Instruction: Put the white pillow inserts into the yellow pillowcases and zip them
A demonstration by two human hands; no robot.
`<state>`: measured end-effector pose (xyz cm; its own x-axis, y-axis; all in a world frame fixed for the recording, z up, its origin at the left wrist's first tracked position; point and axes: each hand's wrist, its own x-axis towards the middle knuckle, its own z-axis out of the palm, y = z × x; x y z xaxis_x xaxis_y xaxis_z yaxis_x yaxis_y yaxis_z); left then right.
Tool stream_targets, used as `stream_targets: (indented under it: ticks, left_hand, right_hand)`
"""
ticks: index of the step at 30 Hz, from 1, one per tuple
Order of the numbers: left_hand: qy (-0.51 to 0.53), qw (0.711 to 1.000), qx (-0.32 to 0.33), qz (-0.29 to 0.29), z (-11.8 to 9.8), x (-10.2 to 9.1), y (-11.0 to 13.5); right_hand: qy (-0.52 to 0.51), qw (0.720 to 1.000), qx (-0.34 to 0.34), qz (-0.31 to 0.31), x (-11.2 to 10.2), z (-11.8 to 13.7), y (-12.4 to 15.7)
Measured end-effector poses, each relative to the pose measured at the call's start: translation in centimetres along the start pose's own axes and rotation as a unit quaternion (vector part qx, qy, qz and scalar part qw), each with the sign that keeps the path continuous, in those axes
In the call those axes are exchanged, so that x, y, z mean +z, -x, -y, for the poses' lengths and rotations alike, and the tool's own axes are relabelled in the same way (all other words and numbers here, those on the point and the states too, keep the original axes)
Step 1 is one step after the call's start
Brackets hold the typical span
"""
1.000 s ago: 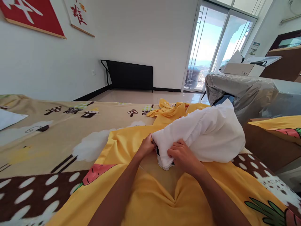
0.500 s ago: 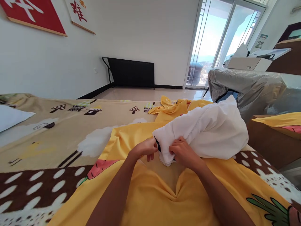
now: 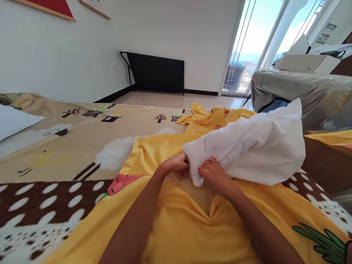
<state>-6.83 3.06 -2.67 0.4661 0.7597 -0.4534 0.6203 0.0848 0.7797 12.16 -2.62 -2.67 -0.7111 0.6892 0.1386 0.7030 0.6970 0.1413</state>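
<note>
White pillow (image 3: 258,150) lies on the yellow carrot-print cloth (image 3: 96,227), which is spread over the bed's beige-and-brown patterned blanket (image 3: 63,145). Long axis runs from a narrow short end at the hands out to the right and away; far end is bulkier, creased and stands higher, with a seam along the length. Left hand (image 3: 177,165) is at that short end, fingers curled narrow at its edge between the two corners; fingertips tucked out of sight, cannot tell if they pinch fabric. Right hand (image 3: 214,174) is closed on bunched pillow fabric on the near side, just in from the near corner. So almost all the pillow is to the right of the left hand; the right hand sits nearer its bulk. Hands close together but apart, both forearms coming in from the near side. Beyond the pillow, a rumpled yellow cloth (image 3: 211,119) at the bed's far edge; right of the pillow, a brown cardboard box (image 3: 320,163), grey plastic-wrapped furniture (image 3: 291,84) behind.
</note>
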Motion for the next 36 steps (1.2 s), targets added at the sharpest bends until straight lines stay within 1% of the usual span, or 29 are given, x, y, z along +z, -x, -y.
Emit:
stream_targets:
  ticks: [3,4,5,6,10,12,15,17,19,21,22,24,25,27,31,34,36]
  left_hand:
    - [-0.002,0.999,0.004,0.051,-0.6,-0.7,1.2]
    - [-0.003,0.998,0.004,0.064,-0.9,-0.7,1.5]
    - [-0.005,0.998,0.006,0.064,-1.1,-0.7,1.7]
    - [-0.006,0.999,0.010,0.051,-1.2,-0.6,1.7]
    - [0.038,0.998,0.024,-0.042,-1.5,0.4,0.8]
    - [0.065,0.995,0.033,-0.068,-1.6,0.9,0.3]
    - [0.058,0.993,0.054,-0.087,-1.7,1.3,0.0]
    - [0.042,0.993,0.063,-0.086,-1.8,1.3,0.0]
    - [0.022,0.994,0.066,-0.078,-1.9,1.1,0.2]
    - [0.005,0.995,0.068,-0.068,-1.8,0.8,0.3]
    - [-0.002,0.996,0.067,-0.063,-1.8,0.7,0.4]
    - [-0.013,0.996,0.066,-0.055,-1.7,0.6,0.4]
    - [-0.018,0.996,0.064,-0.053,-1.7,0.5,0.3]
    - [-0.028,0.996,0.060,-0.054,-1.6,0.5,0.3]
    - [-0.043,0.995,0.058,-0.070,-1.6,0.4,0.2]
    - [-0.054,0.994,0.058,-0.072,-1.6,0.2,0.2]
    - [-0.058,0.994,0.058,-0.072,-1.5,0.0,0.3]
  right_hand:
    - [0.003,1.000,0.002,0.008,-0.1,0.1,0.0]
    - [0.004,1.000,0.004,0.008,-0.2,0.1,0.0]
    - [0.005,1.000,0.005,0.006,-0.2,0.0,0.0]
    - [0.004,1.000,0.007,0.003,-0.1,0.0,0.0]
    - [-0.008,0.999,0.017,-0.026,0.2,-0.6,-0.1]
    - [-0.019,0.999,0.018,-0.041,0.4,-1.1,-0.2]
    - [-0.035,0.998,0.015,-0.053,0.3,-1.7,-0.1]
    - [-0.047,0.998,0.012,-0.046,-0.4,-1.9,0.2]
    - [-0.070,0.997,-0.004,-0.039,-1.7,-1.8,0.8]
    - [-0.085,0.994,-0.014,-0.061,-3.4,-1.7,1.8]
    - [-0.078,0.993,-0.005,-0.084,-4.3,-1.7,2.3]
    - [-0.032,0.990,0.043,-0.129,-5.5,-2.1,3.3]
    - [-0.003,0.988,0.069,-0.137,-5.8,-2.5,3.7]
    - [0.039,0.988,0.097,-0.115,-5.4,-3.7,4.2]
    - [0.048,0.992,0.109,-0.043,-2.6,-6.0,3.8]
    - [0.045,0.991,0.128,-0.023,-0.3,-6.2,3.2]
    - [0.059,0.989,0.136,-0.027,0.8,-5.7,2.9]
